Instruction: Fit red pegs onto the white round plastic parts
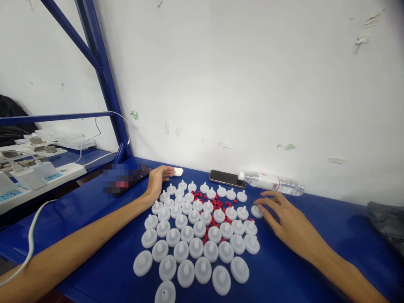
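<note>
The left hand (157,180) is at the far left edge of a crowd of round white caps (196,248), its fingers held close together and the tips at a small white case (178,171); whether they grip it, I cannot tell. The right hand (277,210) has its fingers curved and partly spread, thumb and forefinger at the edge of a single white cap (256,212) just right of the crowd. Whether they pinch it, I cannot tell.

The caps lie on the blue worktop (120,261) in loose rows between the two arms, most with the short stem pointing up. Small red pieces (217,203) are scattered among them, mainly toward the back and middle.

Behind, near the wall (236,84), a dark phone (224,177) lies next to a clear bottle (290,187) on its side. The bottle's white label (268,181) bears reddish marks and a dark block, too small to read. Left of the left hand, another phone (134,182) is partly hidden by blurred squares, so nothing on it is legible.
</note>
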The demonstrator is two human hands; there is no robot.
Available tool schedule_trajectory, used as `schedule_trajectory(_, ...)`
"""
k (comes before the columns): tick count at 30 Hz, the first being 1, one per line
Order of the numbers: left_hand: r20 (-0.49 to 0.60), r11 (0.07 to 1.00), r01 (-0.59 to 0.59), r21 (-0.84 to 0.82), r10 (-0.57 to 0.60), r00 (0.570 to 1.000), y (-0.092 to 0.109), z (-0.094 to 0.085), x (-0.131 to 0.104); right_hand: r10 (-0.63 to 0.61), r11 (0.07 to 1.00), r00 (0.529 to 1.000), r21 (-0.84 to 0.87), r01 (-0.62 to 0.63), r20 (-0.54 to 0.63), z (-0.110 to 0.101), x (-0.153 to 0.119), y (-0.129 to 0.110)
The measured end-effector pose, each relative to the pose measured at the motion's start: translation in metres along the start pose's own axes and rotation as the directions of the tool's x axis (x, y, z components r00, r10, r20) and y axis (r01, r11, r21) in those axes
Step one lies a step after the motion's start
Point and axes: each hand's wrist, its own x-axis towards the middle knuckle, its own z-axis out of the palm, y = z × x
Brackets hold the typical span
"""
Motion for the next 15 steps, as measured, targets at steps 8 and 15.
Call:
schedule_trajectory(8, 0.005, 0.995, -0.073, 0.071, 0.073, 0.997, 0.0025, 0.0009, -0.0039, 0.006, 1.000, 1.000, 0.014, -0.006, 0.011, -0.0003, -0.0006, 0.0000)
schedule_trajectory(15, 0.056, 0.914, -0.273, 0.301, 0.269, 0.961, 0.0104, -0.0035, -0.0016, 0.013, 1.000, 1.000, 0.025, -0.013, 0.011, -0.0020, -0.0003, -0.0013)
